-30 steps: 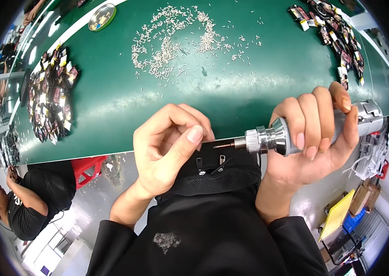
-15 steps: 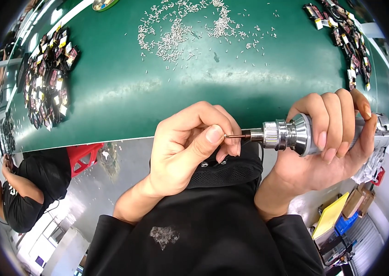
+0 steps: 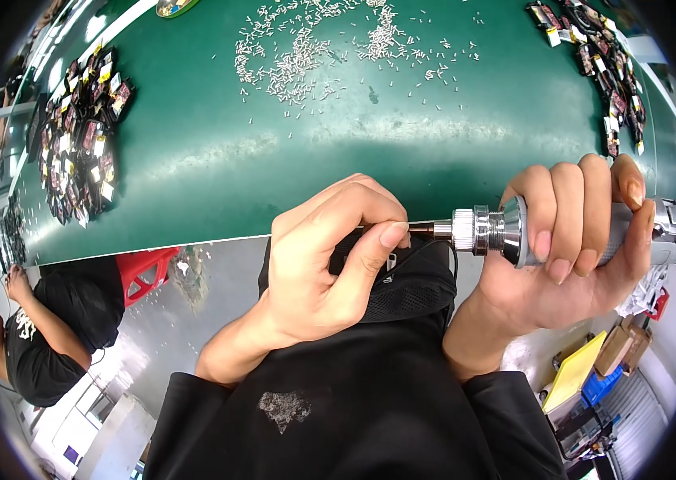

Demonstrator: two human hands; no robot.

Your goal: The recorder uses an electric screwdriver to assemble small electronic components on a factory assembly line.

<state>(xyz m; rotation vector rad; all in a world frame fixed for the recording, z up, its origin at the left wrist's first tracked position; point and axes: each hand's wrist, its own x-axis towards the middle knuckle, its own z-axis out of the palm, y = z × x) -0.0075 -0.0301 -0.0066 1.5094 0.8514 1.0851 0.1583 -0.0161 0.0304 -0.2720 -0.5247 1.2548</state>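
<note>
My right hand (image 3: 566, 240) is wrapped around a grey and silver electric screwdriver (image 3: 487, 231), which lies level over the near table edge and points left. A thin dark bit (image 3: 426, 228) sticks out of its chuck. At the tip of that bit my left hand (image 3: 322, 260) has thumb and index finger pinched together, and the fingers hide the tip. Whether a small screw sits there too, I cannot tell. Farther off, many small silver screws (image 3: 298, 60) lie scattered over the green table (image 3: 194, 184).
Piles of small dark packaged items lie at the table's left (image 3: 82, 152) and right (image 3: 614, 88). A dish (image 3: 175, 6) stands at the far edge. To the left sits another person (image 3: 46, 332) near a red stool (image 3: 142, 276). Below my hands is a black mesh pouch (image 3: 402, 296).
The left fingers have moved slightly right along the bit and closed over its tip, which showed before. The screwdriver has shifted a little; the seated person's arm has moved.
</note>
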